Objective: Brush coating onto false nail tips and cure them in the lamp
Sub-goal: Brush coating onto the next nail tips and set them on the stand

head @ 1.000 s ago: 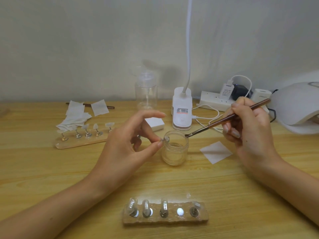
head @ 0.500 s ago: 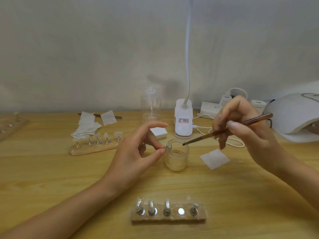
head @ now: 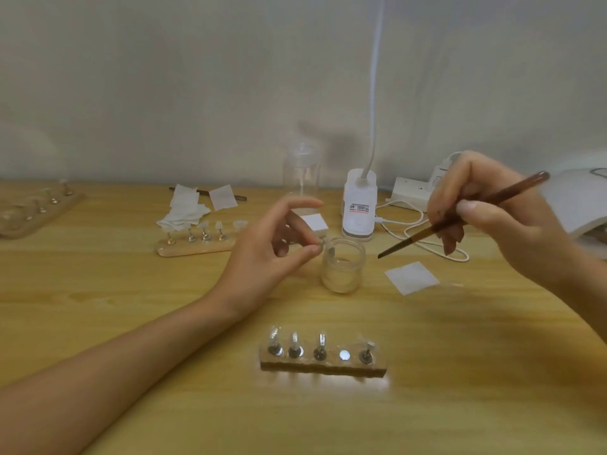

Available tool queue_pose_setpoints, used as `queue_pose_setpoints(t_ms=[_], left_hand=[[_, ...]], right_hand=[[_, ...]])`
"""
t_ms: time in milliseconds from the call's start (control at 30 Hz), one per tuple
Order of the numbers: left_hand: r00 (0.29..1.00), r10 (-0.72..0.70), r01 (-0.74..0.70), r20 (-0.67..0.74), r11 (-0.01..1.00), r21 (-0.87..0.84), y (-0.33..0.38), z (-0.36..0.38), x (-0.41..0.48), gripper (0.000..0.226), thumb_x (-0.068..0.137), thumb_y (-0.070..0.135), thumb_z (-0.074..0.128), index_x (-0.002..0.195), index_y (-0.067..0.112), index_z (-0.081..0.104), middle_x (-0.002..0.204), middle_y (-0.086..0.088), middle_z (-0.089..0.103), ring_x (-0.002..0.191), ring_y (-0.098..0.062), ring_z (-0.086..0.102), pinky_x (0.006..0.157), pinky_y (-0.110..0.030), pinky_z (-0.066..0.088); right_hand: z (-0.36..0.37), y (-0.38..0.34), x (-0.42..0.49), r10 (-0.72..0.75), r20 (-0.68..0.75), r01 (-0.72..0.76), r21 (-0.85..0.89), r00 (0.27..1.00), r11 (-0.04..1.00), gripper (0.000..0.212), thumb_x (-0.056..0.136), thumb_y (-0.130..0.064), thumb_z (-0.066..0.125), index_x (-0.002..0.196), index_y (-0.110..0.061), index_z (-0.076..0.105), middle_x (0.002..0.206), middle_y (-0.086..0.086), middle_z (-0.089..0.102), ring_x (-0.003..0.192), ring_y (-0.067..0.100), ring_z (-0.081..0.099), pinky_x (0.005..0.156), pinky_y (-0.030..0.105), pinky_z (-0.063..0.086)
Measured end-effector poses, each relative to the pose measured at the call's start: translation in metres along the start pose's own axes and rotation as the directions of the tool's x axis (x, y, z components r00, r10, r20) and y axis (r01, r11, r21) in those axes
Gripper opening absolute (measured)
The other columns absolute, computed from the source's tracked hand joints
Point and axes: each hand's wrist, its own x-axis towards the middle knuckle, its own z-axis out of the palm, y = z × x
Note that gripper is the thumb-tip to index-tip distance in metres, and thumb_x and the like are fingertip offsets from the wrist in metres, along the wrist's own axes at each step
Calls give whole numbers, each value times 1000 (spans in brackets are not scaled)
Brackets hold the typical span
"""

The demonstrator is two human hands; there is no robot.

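My left hand (head: 269, 247) pinches a small nail tip on its stand (head: 323, 244) between thumb and fingertip, right at the rim of a small glass jar (head: 343, 266). My right hand (head: 486, 221) grips a brown brush (head: 460, 216), its bristle end hanging in the air just right of the jar. At the near edge of the table a wooden holder (head: 323, 364) carries several nail tips on stands, with one slot bare. The white curing lamp (head: 578, 200) sits at the far right, partly hidden by my right hand.
A second wooden holder (head: 197, 246) with nail tips lies left of my left hand, white wipes (head: 184, 211) behind it, a third holder (head: 36, 211) at far left. A wipe (head: 412, 277) lies right of the jar. A clear bottle (head: 300, 174), desk lamp base (head: 358, 208), power strip (head: 410, 193) and cables stand behind.
The brush tip has drawn back from the jar's rim to the right and my right hand has risen. The view has tilted, so everything sits lower. My left hand keeps its pinch.
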Motion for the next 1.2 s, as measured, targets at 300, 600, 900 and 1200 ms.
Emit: queue_pose_setpoints(t_ms=[300,600,900,1200], left_hand=[[972,206,-222,-113,962,-161,74,-26,8,57,89,4,74,137,15,44,94,4,70,85,-12,72,82,-25,55],[905,178,-307,387,903,301,76,6,-54,91,82,21,75,153,43,23,93,23,66,113,5,61,108,-17,32],[915,-46,-197,400,816,544,65,11,-61,94,86,36,70,143,66,2,112,38,54,111,7,46,100,-14,17],[912,-113,-133,394,827,547,58,13,-58,95,87,41,70,138,73,-3,113,39,53,115,4,38,100,-17,19]], right_hand=[[1,-10,2,-53,-142,54,1,988,999,14,87,-9,40,84,-8,53,70,10,57,53,22,53,49,27,48],[3,-10,-1,-50,-122,44,-52,991,998,17,91,-7,40,84,-8,56,70,15,57,54,23,56,50,30,49],[0,-8,-1,-47,-117,40,-68,992,997,19,92,-11,40,85,-3,56,69,9,58,54,22,54,49,30,50],[-1,-8,-2,-34,-106,26,-78,994,997,20,95,-13,42,85,-7,58,69,6,60,53,22,55,49,32,51]])
